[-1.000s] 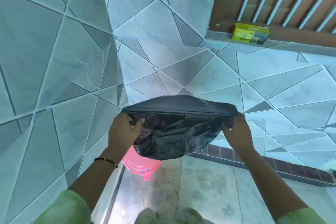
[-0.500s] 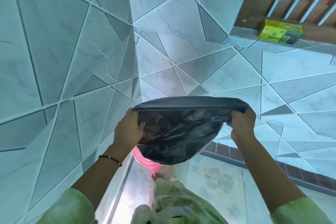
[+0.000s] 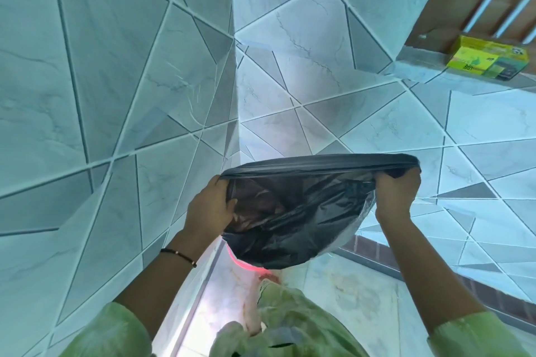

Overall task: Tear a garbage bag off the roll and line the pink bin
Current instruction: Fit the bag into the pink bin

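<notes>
While the black garbage bag (image 3: 293, 211) hangs open between them, left hand (image 3: 207, 211) and right hand (image 3: 396, 193) each grip its rim above the mostly hidden pink bin (image 3: 249, 265).

Thin glossy black plastic garbage bag (image 3: 293, 217), smooth polished marble-look wall tiles (image 3: 116, 66)

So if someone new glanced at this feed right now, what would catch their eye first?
The black garbage bag, stretched open at centre between the left hand and right hand, each gripping one side of its mouth. Just under it, only a sliver of the pink bin shows on the floor in the corner of the tiled walls. At upper right, a yellow-green box sits on a ledge.
</notes>
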`<state>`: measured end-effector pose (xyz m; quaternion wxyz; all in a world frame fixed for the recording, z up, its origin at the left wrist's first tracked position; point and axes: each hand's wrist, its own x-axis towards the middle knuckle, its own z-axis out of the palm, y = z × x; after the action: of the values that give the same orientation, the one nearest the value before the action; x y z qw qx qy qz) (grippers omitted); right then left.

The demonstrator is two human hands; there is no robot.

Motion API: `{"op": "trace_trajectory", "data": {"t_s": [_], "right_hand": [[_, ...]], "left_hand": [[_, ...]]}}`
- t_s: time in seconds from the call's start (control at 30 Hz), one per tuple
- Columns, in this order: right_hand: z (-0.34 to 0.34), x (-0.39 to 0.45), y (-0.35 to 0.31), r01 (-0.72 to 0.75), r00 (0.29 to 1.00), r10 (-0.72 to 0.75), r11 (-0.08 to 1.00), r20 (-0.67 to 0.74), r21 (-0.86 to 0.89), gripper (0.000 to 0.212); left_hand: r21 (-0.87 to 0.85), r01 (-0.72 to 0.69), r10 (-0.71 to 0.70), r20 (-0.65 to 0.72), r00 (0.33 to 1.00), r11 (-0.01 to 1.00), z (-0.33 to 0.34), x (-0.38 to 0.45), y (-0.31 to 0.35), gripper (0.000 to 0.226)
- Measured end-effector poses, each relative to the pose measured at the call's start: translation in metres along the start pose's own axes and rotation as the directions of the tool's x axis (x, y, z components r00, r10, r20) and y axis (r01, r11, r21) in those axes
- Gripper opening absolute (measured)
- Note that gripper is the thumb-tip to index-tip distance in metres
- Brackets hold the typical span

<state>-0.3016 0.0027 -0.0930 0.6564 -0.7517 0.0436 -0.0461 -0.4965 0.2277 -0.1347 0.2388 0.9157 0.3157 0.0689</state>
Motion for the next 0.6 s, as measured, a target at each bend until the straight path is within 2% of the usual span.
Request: {"op": "trace_trajectory", "data": {"t_s": [0.2,0.3,0.37,0.4,0.47,0.6], "right_hand": [[0.015,0.01,0.015,0.047,0.999,-0.047,0.997,0.005,-0.054,0.032],[0.018,0.014,0.023,0.076,0.993,-0.067,0.993,0.1,-0.088,0.036],[0.02,0.015,0.032,0.064,0.979,-0.021,0.976,0.201,-0.209,0.034],[0.02,0.014,0.034,0.075,0.969,0.003,0.948,0.246,-0.309,0.029],[0.019,0.017,0.041,0.19,0.939,-0.002,0.837,0.343,-0.514,0.021],[0.012,0.027,0.053,0.405,0.852,0.039,0.583,0.522,-0.704,0.032]], "left_hand": [[0.001,0.056,-0.056,0.0,0.998,0.998,0.001,0.007,-0.006,0.045],[0.013,0.083,-0.083,-0.001,0.997,0.996,0.002,0.013,-0.007,0.046],[0.042,0.087,-0.088,0.01,0.996,0.995,0.004,0.015,-0.008,0.047],[0.061,0.092,-0.093,0.018,0.995,0.994,0.005,0.016,-0.009,0.047],[0.095,0.107,-0.111,0.031,0.993,0.99,0.007,0.018,-0.013,0.046],[0.15,0.106,-0.114,0.042,0.993,0.983,0.007,0.021,-0.025,0.046]]}}
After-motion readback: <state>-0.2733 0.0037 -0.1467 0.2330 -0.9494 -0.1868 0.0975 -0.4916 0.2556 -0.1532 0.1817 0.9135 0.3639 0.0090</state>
